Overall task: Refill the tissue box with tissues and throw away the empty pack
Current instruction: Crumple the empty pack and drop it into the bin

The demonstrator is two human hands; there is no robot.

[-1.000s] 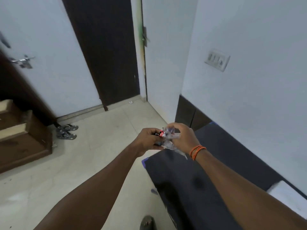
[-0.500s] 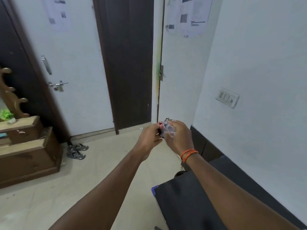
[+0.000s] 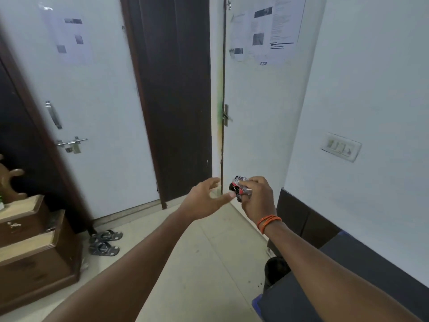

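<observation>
The right hand (image 3: 254,197) is closed around the crumpled empty pack (image 3: 239,187), held in the air at centre right of the scene; part of the wrapper protrudes past the fingers. The left hand (image 3: 204,198) is spread open and holds nothing, its thumb just beside the pack. No bin and no tissue box are in view. Risk: the crushed film is springy and may expand or slip from a one-handed grip while it is carried. The sandals (image 3: 105,241) on the floor at near left present a trip hazard.
</observation>
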